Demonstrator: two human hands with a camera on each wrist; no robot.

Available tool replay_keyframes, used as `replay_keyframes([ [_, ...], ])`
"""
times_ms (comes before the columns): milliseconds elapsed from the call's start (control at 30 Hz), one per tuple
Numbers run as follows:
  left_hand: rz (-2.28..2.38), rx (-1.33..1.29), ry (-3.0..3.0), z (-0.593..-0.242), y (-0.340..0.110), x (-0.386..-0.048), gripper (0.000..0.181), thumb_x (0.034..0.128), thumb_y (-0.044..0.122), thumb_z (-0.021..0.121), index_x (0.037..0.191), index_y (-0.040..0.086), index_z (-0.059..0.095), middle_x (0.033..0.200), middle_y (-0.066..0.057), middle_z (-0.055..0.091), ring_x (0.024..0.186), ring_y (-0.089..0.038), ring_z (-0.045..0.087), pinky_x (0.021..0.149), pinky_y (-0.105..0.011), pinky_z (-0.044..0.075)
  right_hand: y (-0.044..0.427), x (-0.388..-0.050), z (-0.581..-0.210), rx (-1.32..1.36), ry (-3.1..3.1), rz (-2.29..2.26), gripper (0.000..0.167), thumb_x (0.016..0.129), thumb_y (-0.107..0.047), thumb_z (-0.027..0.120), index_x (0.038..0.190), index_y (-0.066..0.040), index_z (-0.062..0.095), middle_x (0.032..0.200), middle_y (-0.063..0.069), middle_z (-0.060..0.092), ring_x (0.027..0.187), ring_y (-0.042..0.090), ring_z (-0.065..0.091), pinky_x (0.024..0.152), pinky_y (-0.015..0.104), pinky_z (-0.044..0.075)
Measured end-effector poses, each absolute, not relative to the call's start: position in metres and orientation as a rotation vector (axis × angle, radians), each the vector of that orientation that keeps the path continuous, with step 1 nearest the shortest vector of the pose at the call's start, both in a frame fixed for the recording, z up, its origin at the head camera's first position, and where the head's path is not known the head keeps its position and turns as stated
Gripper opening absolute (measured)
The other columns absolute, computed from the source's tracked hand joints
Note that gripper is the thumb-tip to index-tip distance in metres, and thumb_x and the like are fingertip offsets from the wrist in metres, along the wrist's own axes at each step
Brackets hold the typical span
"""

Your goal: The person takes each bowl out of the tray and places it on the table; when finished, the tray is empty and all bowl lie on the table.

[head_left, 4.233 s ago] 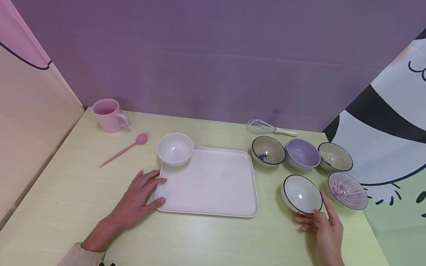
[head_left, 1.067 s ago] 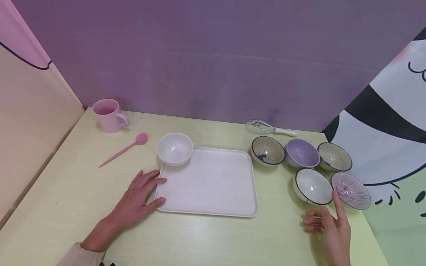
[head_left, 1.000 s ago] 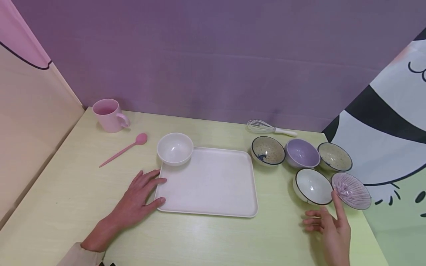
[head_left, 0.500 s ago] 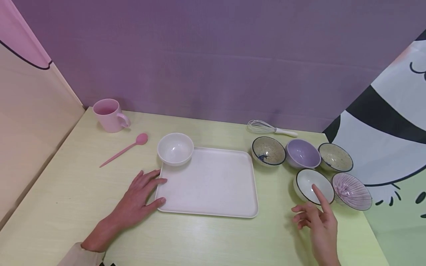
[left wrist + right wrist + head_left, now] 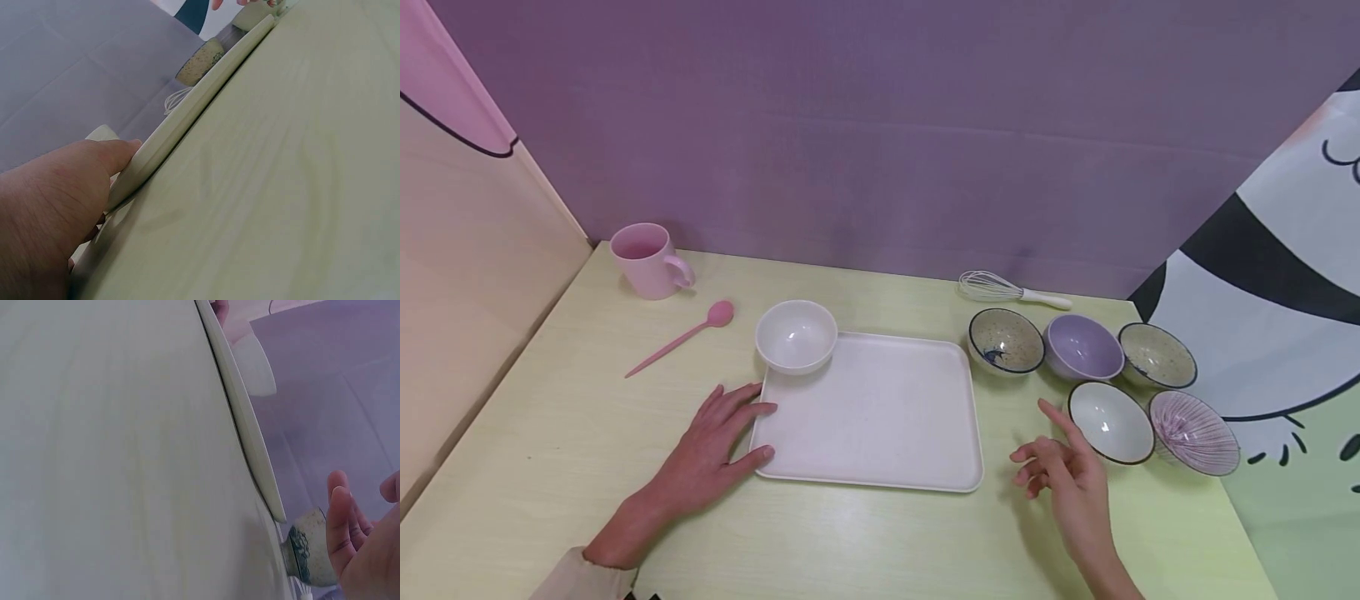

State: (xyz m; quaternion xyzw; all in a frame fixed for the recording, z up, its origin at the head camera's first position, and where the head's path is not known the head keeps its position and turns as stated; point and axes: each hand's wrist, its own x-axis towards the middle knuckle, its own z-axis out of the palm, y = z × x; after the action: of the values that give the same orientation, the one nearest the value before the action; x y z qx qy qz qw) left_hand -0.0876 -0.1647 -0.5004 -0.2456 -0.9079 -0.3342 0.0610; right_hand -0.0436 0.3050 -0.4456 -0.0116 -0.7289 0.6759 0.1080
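Observation:
My left hand point(image 5: 711, 446) rests at the left edge of a white rectangular tray point(image 5: 880, 417), fingers spread and relaxed. In the left wrist view its thumb point(image 5: 115, 153) lies against the tray's rim. A plain white bowl point(image 5: 796, 337) sits over the tray's back left corner. My right hand point(image 5: 1071, 483) holds nothing. It hovers between the tray and a white bowl with a dark rim point(image 5: 1111, 423), index finger extended and the other fingers loosely bent. Right of that bowl stands a purple-streaked bowl point(image 5: 1193, 433).
Behind them stand a speckled bowl point(image 5: 1006, 342), a lilac bowl point(image 5: 1084, 347) and another speckled bowl point(image 5: 1157, 356). A white whisk point(image 5: 1011, 290) lies at the table's back edge. A pink mug point(image 5: 643, 262) and a pink spoon point(image 5: 681, 337) are on the left.
The dark-rimmed white bowl moved back and right, beside the streaked bowl. My right hand let it go and drew left toward the tray. The left hand stayed put.

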Motion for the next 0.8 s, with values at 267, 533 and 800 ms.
replay_keyframes([
  [267,-1.007,-0.749,-2.742,-0.501,-0.165,-0.088,0.051,0.1042,0.036,0.076,0.148,0.012,0.065,0.165,-0.020,0.051,0.155,-0.043,0.043,0.140,-0.055,0.012,0.284,-0.056,-0.444,0.041,-2.228,1.977,0.049,0.114,0.003,0.052,0.162,-0.006,0.053,0.085,0.005,0.078,0.063,0.015,0.073,0.049,0.023,0.058],
  [533,-0.997,-0.747,-2.751,-0.501,-0.165,-0.087,0.052,0.1042,0.036,0.076,0.149,0.012,0.065,0.166,-0.019,0.051,0.155,-0.043,0.043,0.141,-0.053,0.011,0.264,-0.068,-0.443,0.092,-2.298,1.996,0.048,0.114,0.000,0.056,0.161,-0.004,0.052,0.085,0.006,0.077,0.062,0.016,0.071,0.051,0.024,0.058],
  [800,-0.991,-0.751,-2.748,-0.500,-0.165,-0.087,0.052,0.1046,0.036,0.076,0.149,0.012,0.064,0.166,-0.019,0.050,0.156,-0.043,0.042,0.141,-0.053,0.011,0.240,-0.082,-0.442,0.122,-2.367,1.963,0.046,0.113,-0.003,0.059,0.159,-0.006,0.056,0.085,0.014,0.076,0.062,0.019,0.071,0.050,0.026,0.058],
])
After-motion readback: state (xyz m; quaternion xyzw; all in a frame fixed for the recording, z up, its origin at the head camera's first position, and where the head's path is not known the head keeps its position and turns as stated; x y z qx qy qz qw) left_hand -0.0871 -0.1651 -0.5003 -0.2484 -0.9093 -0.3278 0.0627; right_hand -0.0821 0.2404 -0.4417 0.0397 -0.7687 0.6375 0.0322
